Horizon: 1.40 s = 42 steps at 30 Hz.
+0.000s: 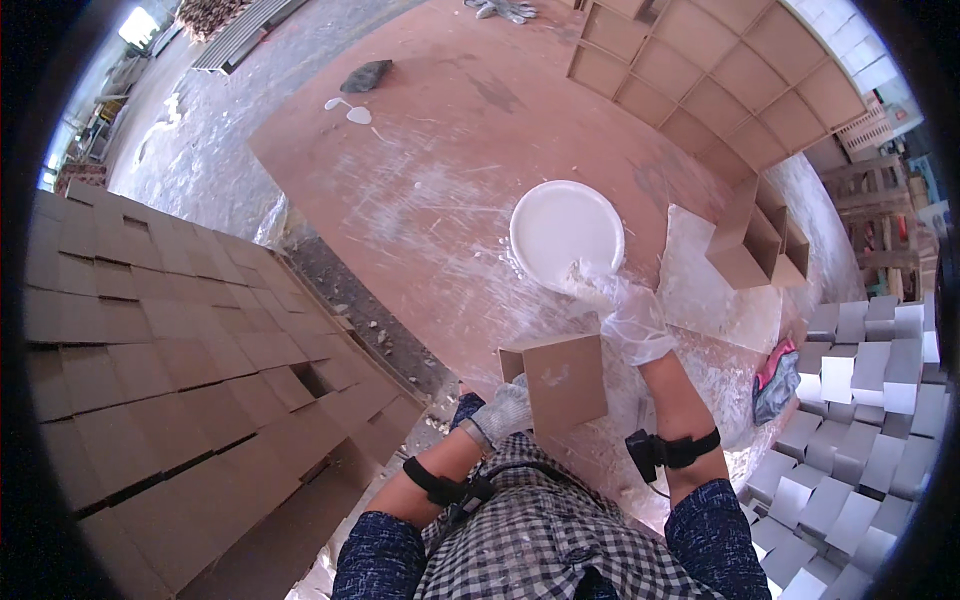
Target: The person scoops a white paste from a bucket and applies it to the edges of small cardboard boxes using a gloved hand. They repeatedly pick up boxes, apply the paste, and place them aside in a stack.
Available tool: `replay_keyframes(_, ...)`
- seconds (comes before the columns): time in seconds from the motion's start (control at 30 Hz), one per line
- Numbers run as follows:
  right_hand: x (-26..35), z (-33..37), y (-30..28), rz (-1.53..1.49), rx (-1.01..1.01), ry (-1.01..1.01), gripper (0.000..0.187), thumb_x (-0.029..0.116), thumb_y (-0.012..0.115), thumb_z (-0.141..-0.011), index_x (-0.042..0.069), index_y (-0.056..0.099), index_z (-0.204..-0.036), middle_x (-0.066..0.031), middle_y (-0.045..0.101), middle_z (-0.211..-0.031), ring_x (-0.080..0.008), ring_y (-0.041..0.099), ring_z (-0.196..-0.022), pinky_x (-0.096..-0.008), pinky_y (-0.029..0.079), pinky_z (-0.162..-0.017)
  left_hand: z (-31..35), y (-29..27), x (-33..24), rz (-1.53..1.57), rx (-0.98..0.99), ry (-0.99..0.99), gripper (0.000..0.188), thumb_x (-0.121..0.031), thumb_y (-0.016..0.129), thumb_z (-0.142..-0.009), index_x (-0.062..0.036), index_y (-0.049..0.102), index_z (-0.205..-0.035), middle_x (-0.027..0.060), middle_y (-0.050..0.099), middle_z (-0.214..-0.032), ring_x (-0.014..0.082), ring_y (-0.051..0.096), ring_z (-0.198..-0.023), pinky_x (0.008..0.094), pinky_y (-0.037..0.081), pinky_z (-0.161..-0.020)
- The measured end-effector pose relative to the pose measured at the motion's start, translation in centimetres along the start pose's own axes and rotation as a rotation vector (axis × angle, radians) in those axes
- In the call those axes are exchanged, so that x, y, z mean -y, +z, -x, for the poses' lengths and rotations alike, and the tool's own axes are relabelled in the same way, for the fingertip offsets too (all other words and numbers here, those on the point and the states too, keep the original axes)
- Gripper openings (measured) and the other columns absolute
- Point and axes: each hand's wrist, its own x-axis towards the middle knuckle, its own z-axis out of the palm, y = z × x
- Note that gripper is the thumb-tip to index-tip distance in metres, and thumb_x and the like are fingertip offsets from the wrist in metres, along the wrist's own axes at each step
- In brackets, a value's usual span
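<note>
My left hand (503,410), in a grey knit glove, grips a small brown cardboard box (568,385) by its left side, in front of my body. The box is tilted, its open end toward the upper left and a pale smear on the face turned to me. My right hand (632,322) wears a thin clear plastic glove streaked with white. Its fingers close together at the near right rim of a round white tub (514,238) filled with smooth white paste (568,228). White coats the fingertips, so whatever they may hold cannot be made out.
Reddish, white-smeared table (430,200) bears a dark lump (367,76), a grey glove (503,10), a cardboard grid (710,80), open boxes (745,240) and a cloth (777,385). Stacked brown boxes (180,370) stand left; grey-white boxes (845,430) lie lower right.
</note>
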Motion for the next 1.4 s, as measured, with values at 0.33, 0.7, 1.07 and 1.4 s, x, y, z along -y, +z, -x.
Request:
replay_keyframes(0.33, 0.8, 6.4, -5.4, -0.701, -0.372, 0.026, 0.046, -0.005, 0.055, -0.072, 0.001, 0.057, -0.118, -0.0106, 0.061, -0.115, -0.0155, 0.057, -0.106, -0.029, 0.044, -0.092, -0.2, -7.4, -4.5, 0.253, -0.039, 0.05, 0.043, -0.024, 0.06, -0.082, -0.0078, 0.053, -0.122, 0.0164, 0.053, -0.121, 0.031, 0.05, -0.112, 0.0382, 0.045, -0.09)
replay_keyframes(0.7, 2.4, 16.5, -4.1, 0.438, -0.028, -0.366, 0.042, 0.017, 0.056, -0.078, 0.011, 0.054, -0.12, -0.006, 0.053, -0.126, -0.0224, 0.05, -0.118, -0.0335, 0.04, -0.1, -5.5, -0.6, -4.5, 0.27, -0.112, 0.193, 0.048, -0.028, 0.064, -0.077, -0.0089, 0.052, -0.119, 0.0165, 0.057, -0.111, 0.0324, 0.057, -0.101, 0.0409, 0.049, -0.081)
replay_keyframes(1.07, 0.9, 17.6, -2.0, 0.43, -0.271, -0.4, 0.044, 0.015, 0.063, -0.073, 0.007, 0.056, -0.116, -0.0123, 0.053, -0.126, -0.0299, 0.05, -0.117, -0.0379, 0.046, -0.088, -4.8, -4.1, -7.0, 0.032, -0.063, 0.075, 0.041, -0.028, 0.062, -0.079, -0.0043, 0.055, -0.111, 0.0141, 0.059, -0.106, 0.03, 0.061, -0.093, 0.037, 0.051, -0.078)
replay_keyframes(1.4, -1.2, 16.3, -0.2, 0.365, -0.327, -0.123, 0.049, 0.011, 0.058, -0.077, 0.008, 0.05, -0.125, -0.0134, 0.043, -0.135, -0.0312, 0.045, -0.122, -0.04, 0.037, -0.103, -6.0, -1.1, -5.4, 0.125, -0.075, 0.1, 0.045, -0.027, 0.062, -0.08, -0.0062, 0.052, -0.118, 0.0133, 0.056, -0.115, 0.0299, 0.058, -0.101, 0.0356, 0.048, -0.085)
